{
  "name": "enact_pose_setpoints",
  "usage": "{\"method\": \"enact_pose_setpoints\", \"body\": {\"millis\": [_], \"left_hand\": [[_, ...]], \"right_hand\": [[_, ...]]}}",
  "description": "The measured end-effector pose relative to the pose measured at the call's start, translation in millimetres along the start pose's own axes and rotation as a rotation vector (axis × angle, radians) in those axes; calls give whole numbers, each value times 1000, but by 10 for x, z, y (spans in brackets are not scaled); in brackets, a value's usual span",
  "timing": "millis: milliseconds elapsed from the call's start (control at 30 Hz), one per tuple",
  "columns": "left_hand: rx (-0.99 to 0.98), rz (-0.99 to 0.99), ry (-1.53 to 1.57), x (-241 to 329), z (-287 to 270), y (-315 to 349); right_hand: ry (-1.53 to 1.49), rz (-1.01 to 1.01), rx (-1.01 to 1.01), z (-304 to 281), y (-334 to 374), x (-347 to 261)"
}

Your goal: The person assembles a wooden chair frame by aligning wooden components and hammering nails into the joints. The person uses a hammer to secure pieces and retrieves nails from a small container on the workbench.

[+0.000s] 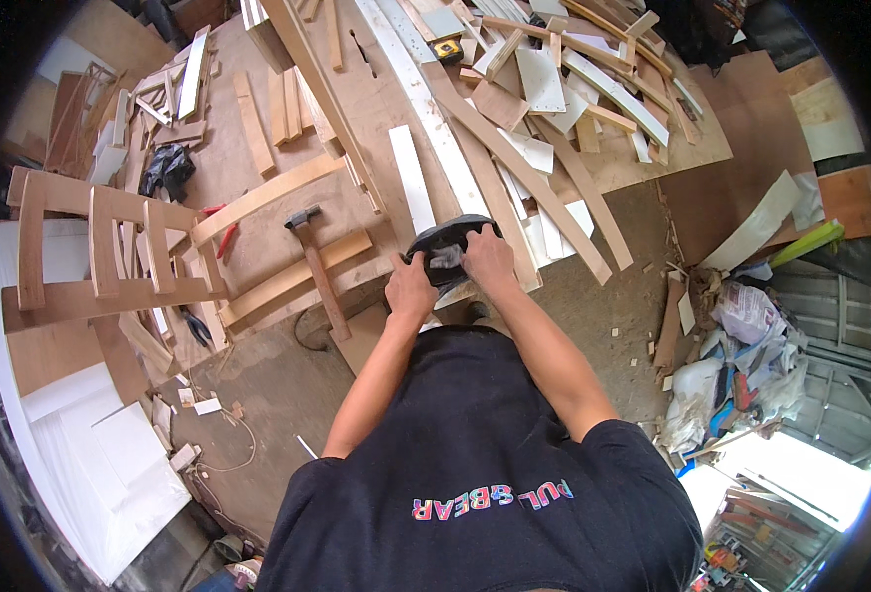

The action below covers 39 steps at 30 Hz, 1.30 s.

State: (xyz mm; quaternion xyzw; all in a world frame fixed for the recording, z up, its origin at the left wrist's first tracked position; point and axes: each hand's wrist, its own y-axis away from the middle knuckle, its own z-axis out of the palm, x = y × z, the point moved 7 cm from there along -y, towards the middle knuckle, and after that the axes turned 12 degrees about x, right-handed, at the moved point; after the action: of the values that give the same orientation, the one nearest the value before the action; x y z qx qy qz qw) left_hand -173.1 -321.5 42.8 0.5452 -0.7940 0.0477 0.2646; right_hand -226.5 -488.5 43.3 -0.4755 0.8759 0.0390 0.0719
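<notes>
Black rounded object (447,235): its kind is unclear.
Left hand (411,291): fingers are partly hidden.
Black crumpled plastic bag (167,170), far left: inside not visible.
Long brown wooden board (317,89), far: cut by upper edge.

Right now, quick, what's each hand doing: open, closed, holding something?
Left hand: closed, holding the left side of a black cap-like item.
Right hand: closed, holding its right side.

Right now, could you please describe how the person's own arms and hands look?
The left hand and right hand are bare, with no gloves or watch visible. The black shirt has short sleeves, leaving the forearms uncovered, and multicoloured lettering.
</notes>
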Motion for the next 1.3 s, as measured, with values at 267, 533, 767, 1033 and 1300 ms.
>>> {"method": "enact_pose_setpoints", "body": {"millis": [267, 533, 767, 1033, 1300], "left_hand": [[277, 52, 202, 142, -226, -33], [417, -11, -18, -105, 33, -376], [370, -32, 61, -81, -12, -385], [324, 22, 274, -58, -110, -178], [379, 40, 379, -137, -239, 1]], "right_hand": [[-295, -220, 105, -50, 40, -19], [-49, -209, -153, 149, -12, -11], [-86, -273, -96, 187, -19, 59], [-82, -335, -81, 156, 0, 71], [-352, -143, 23, -51, -24, 152]]}}
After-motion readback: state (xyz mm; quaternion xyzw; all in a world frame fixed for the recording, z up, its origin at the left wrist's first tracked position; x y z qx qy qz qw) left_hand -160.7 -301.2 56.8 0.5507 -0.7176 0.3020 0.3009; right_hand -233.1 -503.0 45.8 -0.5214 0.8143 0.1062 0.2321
